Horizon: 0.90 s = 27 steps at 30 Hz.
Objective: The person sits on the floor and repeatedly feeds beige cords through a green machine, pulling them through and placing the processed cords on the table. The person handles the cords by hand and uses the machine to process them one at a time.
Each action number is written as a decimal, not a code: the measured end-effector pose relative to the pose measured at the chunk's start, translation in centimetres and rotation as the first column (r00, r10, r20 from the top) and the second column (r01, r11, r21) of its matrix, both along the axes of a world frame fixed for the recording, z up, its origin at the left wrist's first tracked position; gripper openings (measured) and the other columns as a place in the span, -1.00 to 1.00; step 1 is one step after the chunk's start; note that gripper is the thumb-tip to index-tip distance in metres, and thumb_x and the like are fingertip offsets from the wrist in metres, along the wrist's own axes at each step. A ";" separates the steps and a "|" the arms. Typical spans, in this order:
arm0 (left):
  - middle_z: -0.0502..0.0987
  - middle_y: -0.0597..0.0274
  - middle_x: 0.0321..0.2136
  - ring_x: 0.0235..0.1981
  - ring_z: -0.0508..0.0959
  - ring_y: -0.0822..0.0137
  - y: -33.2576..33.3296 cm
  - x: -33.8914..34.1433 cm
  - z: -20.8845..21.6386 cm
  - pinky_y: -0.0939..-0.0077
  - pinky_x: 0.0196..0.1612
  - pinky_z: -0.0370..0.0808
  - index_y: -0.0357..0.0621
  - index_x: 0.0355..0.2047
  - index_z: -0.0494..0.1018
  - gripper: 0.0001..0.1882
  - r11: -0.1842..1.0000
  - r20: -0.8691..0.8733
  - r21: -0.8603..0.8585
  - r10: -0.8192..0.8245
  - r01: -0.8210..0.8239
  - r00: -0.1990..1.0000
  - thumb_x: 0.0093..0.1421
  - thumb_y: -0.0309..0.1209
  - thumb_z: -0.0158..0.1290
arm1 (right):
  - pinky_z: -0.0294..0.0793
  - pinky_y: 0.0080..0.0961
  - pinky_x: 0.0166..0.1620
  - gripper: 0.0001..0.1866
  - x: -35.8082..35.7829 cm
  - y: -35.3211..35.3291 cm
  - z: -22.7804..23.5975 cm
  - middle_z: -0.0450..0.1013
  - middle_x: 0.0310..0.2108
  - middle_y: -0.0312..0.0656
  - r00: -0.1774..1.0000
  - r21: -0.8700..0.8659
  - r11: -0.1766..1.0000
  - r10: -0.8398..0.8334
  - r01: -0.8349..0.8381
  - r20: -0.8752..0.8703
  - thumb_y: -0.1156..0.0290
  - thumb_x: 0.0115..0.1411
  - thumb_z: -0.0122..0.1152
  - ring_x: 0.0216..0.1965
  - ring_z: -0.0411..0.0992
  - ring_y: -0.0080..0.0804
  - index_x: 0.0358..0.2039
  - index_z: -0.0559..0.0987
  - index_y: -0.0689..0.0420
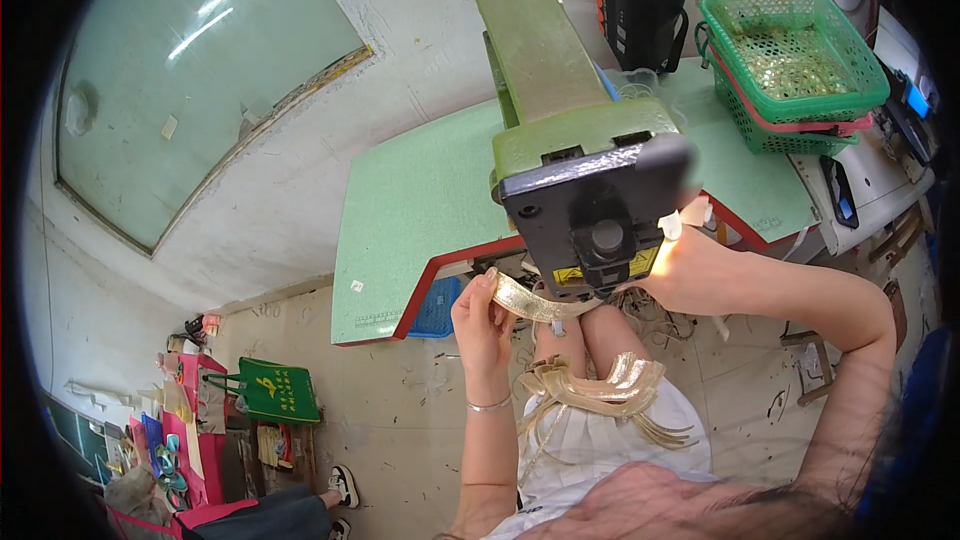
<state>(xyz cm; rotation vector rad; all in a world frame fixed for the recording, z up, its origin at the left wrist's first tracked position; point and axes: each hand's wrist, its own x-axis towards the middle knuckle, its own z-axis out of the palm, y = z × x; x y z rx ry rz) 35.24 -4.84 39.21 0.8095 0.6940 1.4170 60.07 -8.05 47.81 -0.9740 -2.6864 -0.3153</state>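
My left hand (478, 318) is closed, pinching one end of a shiny gold strip (540, 304) between thumb and fingers. The strip curves to the right and passes under the black head of a green machine (555, 60), where its other end is hidden. Beside that head, on the right, is my right hand (685, 275), lit brightly by a lamp. The machine covers its fingers, so I cannot see what they hold. A bundle of similar gold strips (610, 390), with thin tails hanging loose, lies on my lap over white clothing.
A green tabletop (420, 200) with a red edge surrounds the machine. Stacked green baskets (800, 60) and a black bag (640, 15) stand at the back right. A blue basket (432, 308) sits below the table; a green bag (275, 390) and another person's shoe (343, 486) are lower left.
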 end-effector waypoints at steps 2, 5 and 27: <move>0.19 0.48 -0.78 -0.79 0.07 0.67 0.1 -0.1 0.1 0.74 -0.75 -0.01 -0.12 -0.62 0.33 -0.73 1.000 0.007 -0.001 0.000 0.000 1.000 0.24 -0.39 -0.07 | 0.45 -0.31 -0.17 -0.79 0.2 -0.2 0.5 0.39 -0.37 -0.06 0.952 0.108 0.994 -0.034 0.001 0.303 0.37 -0.01 0.14 -0.28 0.41 -0.16 -0.43 0.51 0.27; 0.19 0.48 -0.77 -0.79 0.07 0.66 0.0 -0.1 0.1 0.73 -0.76 -0.01 -0.11 -0.62 0.32 -0.73 1.000 0.008 -0.008 0.004 -0.004 1.000 0.24 -0.39 -0.07 | 0.44 -0.36 -0.14 -0.78 0.7 0.2 -0.2 0.40 -0.39 -0.12 0.974 0.155 0.987 0.013 -0.049 0.225 0.35 -0.06 0.16 -0.25 0.40 -0.21 -0.46 0.51 0.24; 0.47 0.26 -0.46 -0.52 0.39 0.51 -1.2 0.7 -6.1 0.67 -0.45 0.32 -0.32 -0.26 0.43 -0.69 0.985 -0.037 -0.161 -0.069 0.063 0.997 0.26 -0.29 -0.15 | 0.33 -0.55 -0.40 -0.70 2.4 4.9 -2.0 0.39 -0.62 -0.29 0.856 -0.753 0.561 -0.142 -0.345 -0.498 0.24 0.01 0.33 -0.54 0.32 -0.52 -0.43 0.51 0.22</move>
